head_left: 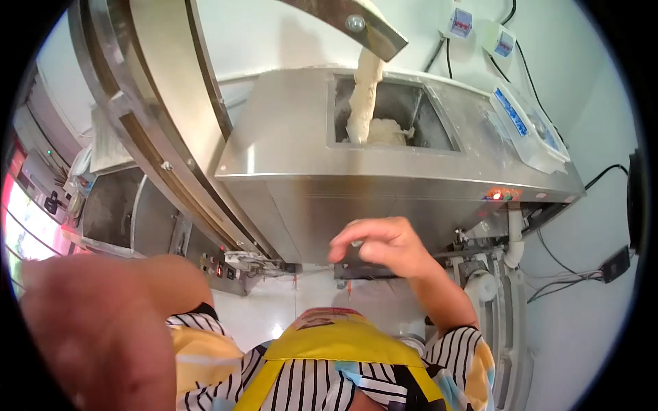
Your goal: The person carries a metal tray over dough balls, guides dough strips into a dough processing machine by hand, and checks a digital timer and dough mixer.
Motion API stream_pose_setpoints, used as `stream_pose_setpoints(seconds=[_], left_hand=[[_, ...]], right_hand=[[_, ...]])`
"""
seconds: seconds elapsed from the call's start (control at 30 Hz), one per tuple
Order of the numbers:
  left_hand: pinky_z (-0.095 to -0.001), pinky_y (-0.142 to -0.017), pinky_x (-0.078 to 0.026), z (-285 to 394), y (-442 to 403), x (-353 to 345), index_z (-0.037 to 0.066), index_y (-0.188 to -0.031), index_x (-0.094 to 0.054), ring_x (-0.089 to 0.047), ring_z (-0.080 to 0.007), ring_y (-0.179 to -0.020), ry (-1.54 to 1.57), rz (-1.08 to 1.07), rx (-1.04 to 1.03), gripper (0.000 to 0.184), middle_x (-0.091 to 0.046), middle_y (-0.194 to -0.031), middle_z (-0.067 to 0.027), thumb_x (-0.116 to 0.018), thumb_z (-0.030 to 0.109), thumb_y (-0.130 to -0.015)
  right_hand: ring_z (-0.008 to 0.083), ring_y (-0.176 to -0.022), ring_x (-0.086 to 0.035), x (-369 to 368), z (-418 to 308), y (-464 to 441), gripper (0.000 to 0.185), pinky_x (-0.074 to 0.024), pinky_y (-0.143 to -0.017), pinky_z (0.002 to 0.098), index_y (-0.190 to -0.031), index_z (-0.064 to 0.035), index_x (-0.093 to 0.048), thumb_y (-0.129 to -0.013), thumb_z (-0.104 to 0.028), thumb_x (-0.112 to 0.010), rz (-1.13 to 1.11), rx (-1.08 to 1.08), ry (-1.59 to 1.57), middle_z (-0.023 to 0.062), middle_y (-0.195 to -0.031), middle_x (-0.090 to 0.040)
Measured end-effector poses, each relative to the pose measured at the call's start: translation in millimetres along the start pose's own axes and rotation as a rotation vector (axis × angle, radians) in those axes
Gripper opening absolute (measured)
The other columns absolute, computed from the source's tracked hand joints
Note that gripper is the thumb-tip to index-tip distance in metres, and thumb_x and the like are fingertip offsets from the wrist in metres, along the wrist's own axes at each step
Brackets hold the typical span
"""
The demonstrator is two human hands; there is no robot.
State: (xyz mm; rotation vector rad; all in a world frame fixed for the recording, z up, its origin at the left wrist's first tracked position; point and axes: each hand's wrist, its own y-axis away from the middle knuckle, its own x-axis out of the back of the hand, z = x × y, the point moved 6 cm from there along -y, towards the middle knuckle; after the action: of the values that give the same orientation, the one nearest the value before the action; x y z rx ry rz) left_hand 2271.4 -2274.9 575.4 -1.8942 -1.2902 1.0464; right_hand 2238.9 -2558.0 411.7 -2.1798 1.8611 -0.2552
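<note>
My right hand (384, 243) hangs in front of the steel machine (288, 144), its fingers curled with a gap between thumb and forefinger and nothing visible in them. Large and blurred at the lower left, my left hand (96, 329) is close to the camera, and its fingers cannot be made out. A strip of pale dough (365, 99) hangs from under a metal bar into the machine's square opening. More dough (386, 131) lies at the bottom of that opening.
A white plastic container (528, 130) with a blue label sits on the machine's right end. Red lights (504, 194) glow on its front. A tall curved metal frame (157, 130) rises at left. Cables and switches (460, 22) are on the wall; pipes stand at lower right.
</note>
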Motion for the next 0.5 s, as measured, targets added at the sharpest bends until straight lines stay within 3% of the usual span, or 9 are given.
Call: stream_pose_setpoints(seconds=[0.03, 0.13, 0.3, 0.4, 0.5], left_hand=[[-0.0305, -0.052, -0.036, -2.9, 11.6, -2.6, 0.007, -0.085, -0.057, -0.049, -0.0214, -0.063, -0.019, -0.030, 0.057, 0.025, -0.055, -0.072, -0.0037, -0.053, 0.031, -0.082], [-0.0302, -0.051, -0.040, -20.3, 65.3, -32.0, 0.005, -0.087, -0.056, -0.049, -0.0171, -0.051, -0.070, -0.481, 0.408, 0.014, -0.055, -0.068, -0.0006, -0.059, 0.007, -0.073], [-0.0302, -0.056, -0.046, -70.3, 242.5, -106.8, 0.003, -0.125, -0.048, -0.055, -0.0176, -0.055, -0.005, -0.695, 1.010, 0.050, -0.057, -0.068, -0.0065, -0.067, 0.014, -0.081], [-0.0326, -0.060, -0.046, -90.5, 300.4, -129.2, 0.004, -0.125, -0.048, -0.052, -0.0175, -0.057, -0.116, -0.836, 1.122, 0.048, -0.055, -0.067, -0.0042, -0.066, 0.017, -0.082], [-0.0306, -0.059, -0.045, -87.9, 316.7, -144.5, 0.009, -0.127, -0.047, -0.055, -0.0178, -0.058, -0.238, -1.083, 1.015, 0.047, -0.058, -0.069, -0.0056, -0.064, 0.018, -0.084]], right_hand=[[0.0157, -0.091, -0.062, 14.5, 1.2, 3.1, 0.021, -0.0474, -0.082, 0.0286, -0.106, 0.0011, -0.063, -0.089, -0.010, -0.056, 0.117, -0.020, 0.039, 0.0097, -0.095, -0.067], [0.0157, -0.083, -0.063, 62.3, 8.9, 12.9, 0.017, -0.0485, -0.079, 0.0281, -0.100, 0.0020, -0.064, -0.089, -0.008, -0.055, 0.419, 0.014, 0.090, 0.0101, -0.087, -0.067], [0.0148, -0.078, -0.062, 148.1, 7.0, 21.1, 0.016, -0.0480, -0.074, 0.0278, -0.093, 0.0031, -0.065, -0.088, -0.009, -0.055, 0.778, 0.156, 0.374, 0.0089, -0.083, -0.067], [0.0187, -0.080, -0.063, 197.5, -13.2, 24.6, 0.017, -0.0478, -0.073, 0.0297, -0.096, 0.0019, -0.064, -0.086, -0.010, -0.057, 0.910, 0.243, 0.806, 0.0110, -0.086, -0.066], [0.0246, -0.081, -0.062, 237.3, -16.9, 38.1, 0.023, -0.0477, -0.073, 0.0330, -0.103, -0.0005, -0.062, -0.084, -0.011, -0.059, 1.009, 0.217, 1.194, 0.0138, -0.091, -0.065]])
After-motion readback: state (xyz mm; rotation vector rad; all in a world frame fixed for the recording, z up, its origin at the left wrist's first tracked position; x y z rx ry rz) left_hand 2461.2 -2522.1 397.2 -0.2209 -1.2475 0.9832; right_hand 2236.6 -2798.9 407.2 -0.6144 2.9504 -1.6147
